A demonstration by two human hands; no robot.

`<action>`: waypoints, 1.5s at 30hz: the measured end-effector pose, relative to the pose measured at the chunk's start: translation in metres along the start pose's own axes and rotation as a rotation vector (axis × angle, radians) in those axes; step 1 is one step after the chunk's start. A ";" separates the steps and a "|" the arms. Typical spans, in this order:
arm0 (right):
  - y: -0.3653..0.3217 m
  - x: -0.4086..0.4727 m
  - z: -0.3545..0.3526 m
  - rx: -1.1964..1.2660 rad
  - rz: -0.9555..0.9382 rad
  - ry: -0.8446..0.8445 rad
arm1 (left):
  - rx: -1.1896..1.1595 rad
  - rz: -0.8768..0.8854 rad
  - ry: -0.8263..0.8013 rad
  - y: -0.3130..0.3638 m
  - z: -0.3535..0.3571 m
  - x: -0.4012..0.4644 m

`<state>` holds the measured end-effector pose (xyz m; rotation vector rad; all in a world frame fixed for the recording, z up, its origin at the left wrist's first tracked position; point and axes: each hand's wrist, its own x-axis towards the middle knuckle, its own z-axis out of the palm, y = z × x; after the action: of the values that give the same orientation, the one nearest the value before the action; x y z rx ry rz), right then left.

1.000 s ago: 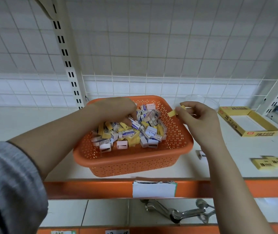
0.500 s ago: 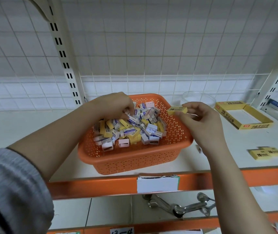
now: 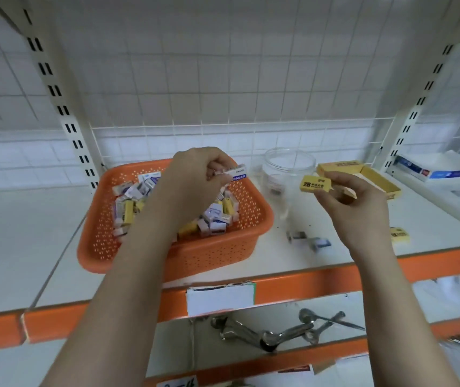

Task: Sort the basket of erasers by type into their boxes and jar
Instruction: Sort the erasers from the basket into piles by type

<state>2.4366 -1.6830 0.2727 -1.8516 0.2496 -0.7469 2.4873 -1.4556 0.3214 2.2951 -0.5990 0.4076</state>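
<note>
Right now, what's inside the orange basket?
The orange basket holds a pile of erasers, white-sleeved and yellow ones mixed. The left hand and its forearm cover the pile's middle, so what lies there is hidden.

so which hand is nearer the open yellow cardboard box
Right. The right hand, pinching a yellow 2B eraser, hangs just in front of the open yellow cardboard box; the left hand is over the orange basket, with the clear jar between.
</note>
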 end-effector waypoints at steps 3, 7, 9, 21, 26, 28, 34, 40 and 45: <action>0.025 0.012 -0.042 -0.144 0.022 0.026 | -0.096 -0.012 0.040 0.027 0.030 -0.005; 0.067 0.027 -0.098 -0.335 0.068 0.079 | -0.123 -0.016 0.040 0.059 0.069 -0.009; 0.089 0.030 -0.120 -0.400 0.127 0.084 | -0.123 -0.038 0.020 0.070 0.087 -0.010; 0.135 0.048 -0.181 -0.475 0.085 -0.287 | -0.233 -0.057 -0.152 0.122 0.197 0.033; 0.162 0.068 -0.238 -0.685 0.058 0.152 | -0.264 0.068 -0.314 0.170 0.260 0.085; 0.180 0.079 -0.261 -0.716 0.075 0.164 | -0.286 0.102 -0.365 0.191 0.287 0.106; 0.206 0.091 -0.280 -0.498 0.066 0.031 | -0.297 0.040 -0.504 0.234 0.361 0.143; 0.205 0.094 -0.287 -0.316 0.145 0.034 | -0.228 0.004 -0.538 0.240 0.409 0.153; 0.200 0.094 -0.287 -0.294 0.161 0.043 | -0.141 0.062 -0.530 0.244 0.406 0.159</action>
<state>2.3723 -2.0305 0.1941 -2.0632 0.5546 -0.6649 2.5388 -1.9469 0.2497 2.2511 -0.9247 -0.2231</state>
